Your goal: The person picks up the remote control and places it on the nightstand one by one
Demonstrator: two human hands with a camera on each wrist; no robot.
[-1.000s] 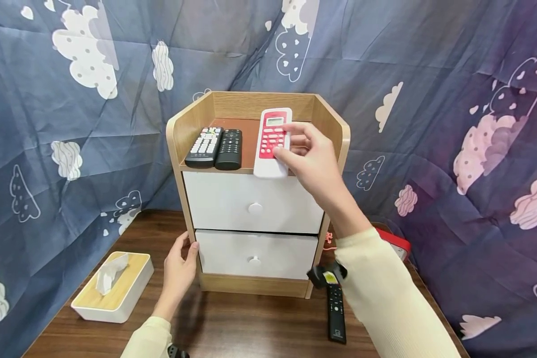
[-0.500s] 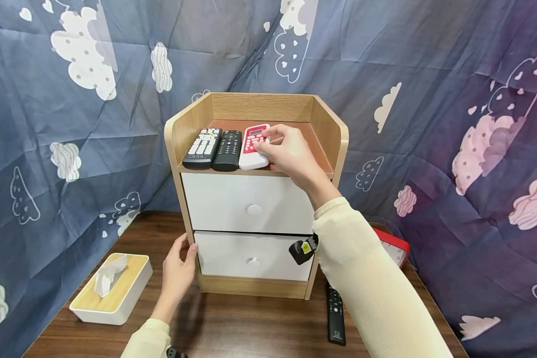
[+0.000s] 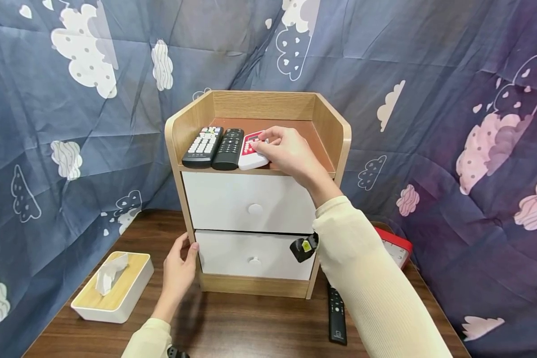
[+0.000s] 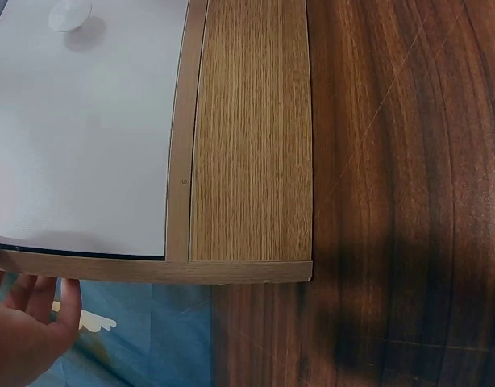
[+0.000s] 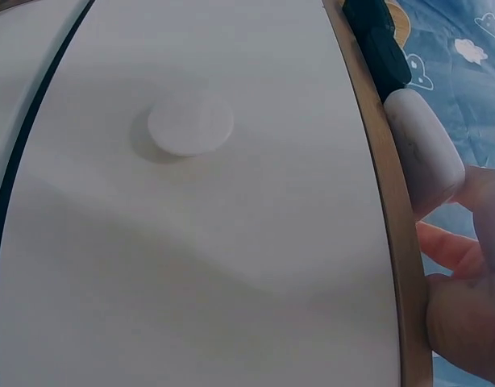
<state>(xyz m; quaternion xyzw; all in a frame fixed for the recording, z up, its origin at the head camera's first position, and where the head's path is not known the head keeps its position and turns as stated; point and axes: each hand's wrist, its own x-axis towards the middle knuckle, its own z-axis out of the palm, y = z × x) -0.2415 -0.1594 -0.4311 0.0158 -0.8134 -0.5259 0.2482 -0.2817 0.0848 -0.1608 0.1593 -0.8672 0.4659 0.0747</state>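
Observation:
My right hand (image 3: 291, 153) holds a white and red remote control (image 3: 249, 160) by its right side, on the top shelf of a small wooden drawer cabinet (image 3: 219, 285). Part of the remote's face is hidden under the fingers. Directly left of it lie a black remote (image 3: 228, 149) and a dark remote with white buttons (image 3: 203, 148), side by side. In the right wrist view the white remote's end (image 5: 425, 149) shows beside the fingers. Low on the cabinet, my left hand (image 3: 179, 268) grips the left side panel's front edge, thumb at the front.
Two white drawers (image 3: 255, 196) with round knobs are closed. A tissue box (image 3: 130, 293) stands on the table at left. On the right lie another black remote (image 3: 337, 318), partly under the sleeve, and a red clock (image 3: 396, 241). Patterned cloth (image 3: 116, 44) hangs behind.
My right hand has lowered the white and red remote leftward from above the shelf's front to beside the black remote. My left hand has stayed at the cabinet's side.

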